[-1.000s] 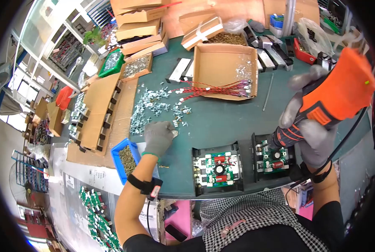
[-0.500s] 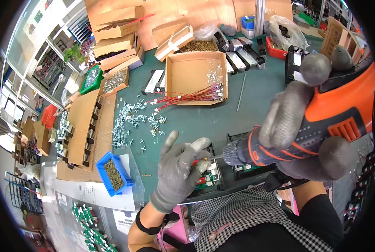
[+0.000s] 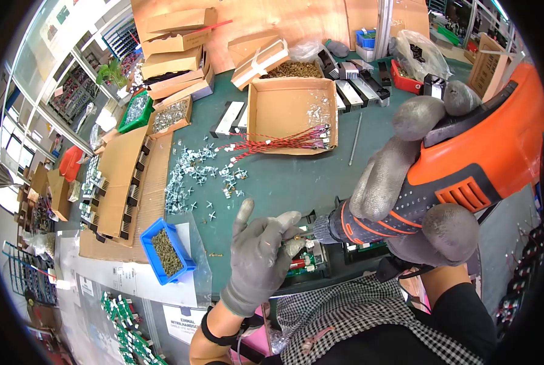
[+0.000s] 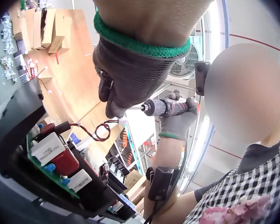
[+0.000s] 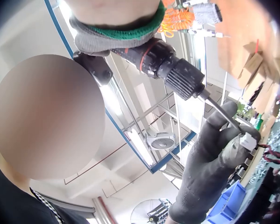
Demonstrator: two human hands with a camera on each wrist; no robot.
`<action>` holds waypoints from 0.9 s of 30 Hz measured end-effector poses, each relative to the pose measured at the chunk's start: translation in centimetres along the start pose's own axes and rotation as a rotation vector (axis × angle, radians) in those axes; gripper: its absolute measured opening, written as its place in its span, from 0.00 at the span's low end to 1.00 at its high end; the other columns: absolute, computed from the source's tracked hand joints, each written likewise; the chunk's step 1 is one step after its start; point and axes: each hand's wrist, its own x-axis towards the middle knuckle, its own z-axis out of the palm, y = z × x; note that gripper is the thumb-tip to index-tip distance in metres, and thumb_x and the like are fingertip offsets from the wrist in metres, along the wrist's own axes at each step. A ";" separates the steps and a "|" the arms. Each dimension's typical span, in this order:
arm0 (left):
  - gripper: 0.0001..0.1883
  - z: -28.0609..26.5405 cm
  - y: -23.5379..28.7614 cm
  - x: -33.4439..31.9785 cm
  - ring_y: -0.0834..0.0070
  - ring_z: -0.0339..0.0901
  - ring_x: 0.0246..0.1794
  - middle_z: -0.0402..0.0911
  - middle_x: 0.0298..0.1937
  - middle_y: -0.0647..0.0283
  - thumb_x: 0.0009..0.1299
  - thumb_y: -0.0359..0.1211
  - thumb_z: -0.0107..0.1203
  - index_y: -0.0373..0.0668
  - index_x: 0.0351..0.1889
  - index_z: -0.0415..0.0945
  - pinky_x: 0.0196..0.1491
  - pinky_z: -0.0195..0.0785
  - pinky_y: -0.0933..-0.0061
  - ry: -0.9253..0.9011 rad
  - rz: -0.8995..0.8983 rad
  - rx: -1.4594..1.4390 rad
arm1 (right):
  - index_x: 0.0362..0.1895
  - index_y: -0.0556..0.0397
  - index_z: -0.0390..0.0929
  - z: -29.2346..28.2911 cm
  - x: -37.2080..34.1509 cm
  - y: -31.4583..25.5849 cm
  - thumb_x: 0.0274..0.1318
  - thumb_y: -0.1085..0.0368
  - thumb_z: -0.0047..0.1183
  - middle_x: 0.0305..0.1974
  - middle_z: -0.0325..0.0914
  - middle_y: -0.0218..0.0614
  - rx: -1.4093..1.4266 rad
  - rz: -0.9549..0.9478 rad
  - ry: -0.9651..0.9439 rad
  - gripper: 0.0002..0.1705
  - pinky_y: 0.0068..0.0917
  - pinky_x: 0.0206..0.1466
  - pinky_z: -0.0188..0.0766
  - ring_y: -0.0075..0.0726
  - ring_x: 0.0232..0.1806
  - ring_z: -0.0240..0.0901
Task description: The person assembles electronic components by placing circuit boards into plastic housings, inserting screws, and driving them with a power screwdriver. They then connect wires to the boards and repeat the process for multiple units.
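While the left hand [image 3: 253,261] is pinching a white connector [image 5: 248,141], the right hand [image 3: 384,179] is gripping the orange driver [image 3: 491,161], presumably steadying its bit [image 5: 222,112] against those left fingertips [image 5: 233,153].

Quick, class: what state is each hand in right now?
Left hand: closed, pinching a white wire connector.
Right hand: closed, holding an orange-and-black power drill.
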 end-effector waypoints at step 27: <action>0.53 0.6 -3.0 -3.5 0.58 0.64 0.69 0.70 0.65 0.55 0.52 0.65 0.62 0.38 0.69 0.63 0.74 0.42 0.44 -0.475 -0.073 0.199 | 0.63 0.50 0.56 1.0 -3.1 5.1 0.40 0.89 0.49 0.53 0.70 0.42 -0.275 0.299 -0.056 0.43 0.31 0.38 0.79 0.29 0.38 0.81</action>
